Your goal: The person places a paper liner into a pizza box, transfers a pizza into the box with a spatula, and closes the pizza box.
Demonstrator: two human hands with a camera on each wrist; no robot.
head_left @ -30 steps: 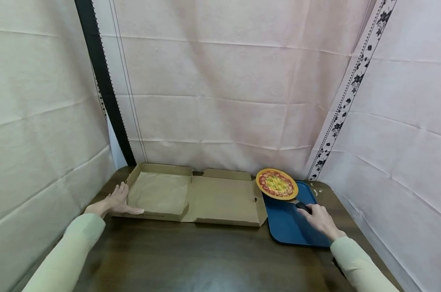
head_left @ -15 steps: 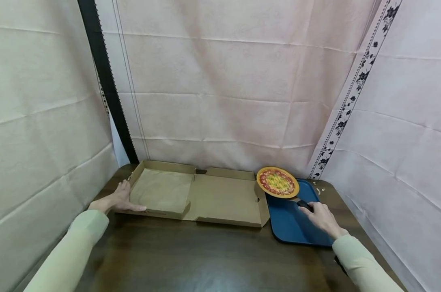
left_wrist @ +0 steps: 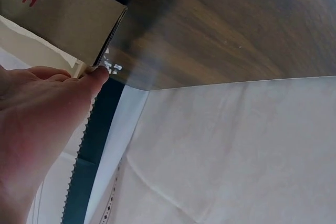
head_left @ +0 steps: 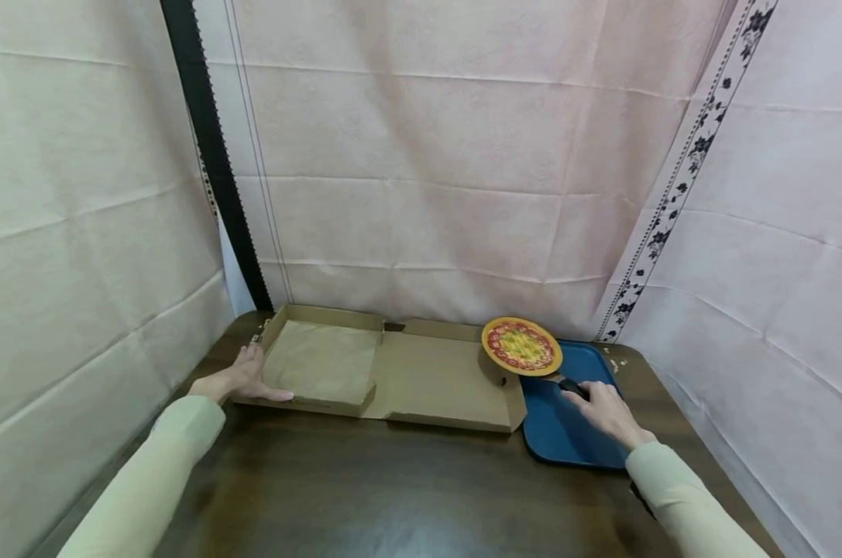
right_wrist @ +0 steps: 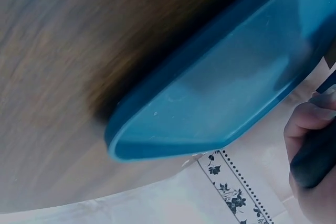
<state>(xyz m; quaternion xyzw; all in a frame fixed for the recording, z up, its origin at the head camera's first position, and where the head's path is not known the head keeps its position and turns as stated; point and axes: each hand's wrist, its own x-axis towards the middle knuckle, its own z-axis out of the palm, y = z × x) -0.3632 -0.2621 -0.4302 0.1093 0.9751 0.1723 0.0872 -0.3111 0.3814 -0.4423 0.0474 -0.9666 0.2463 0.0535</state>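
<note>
An open cardboard pizza box point(head_left: 443, 380) lies flat, its paper-lined base point(head_left: 319, 360) on the left and its lid to the right. At the base's left side, my left hand point(head_left: 242, 380) grips the wall, thumb along the front edge; the left wrist view shows fingers point(left_wrist: 94, 80) on the wall's rim. My right hand point(head_left: 605, 415) holds the black handle point(head_left: 574, 387) of a pizza server. Its blade is mostly hidden under a pizza point(head_left: 521, 346) with a yellow crust, raised above the lid's right edge and the tray. In the right wrist view, the handle point(right_wrist: 315, 156) sits within curled fingers.
A blue tray point(head_left: 567, 434) stands right of the box, close to the lid's side flap. Brown wooden tabletop point(head_left: 393, 488) extends in front. Pale cloth curtains point(head_left: 421, 194) hang behind and at both sides. Small whitish bits point(head_left: 616, 364) lie behind the tray.
My right hand has moved the pizza on the server left, from above the tray toward the box lid. The left hand keeps its place on the box. The head view has shifted slightly.
</note>
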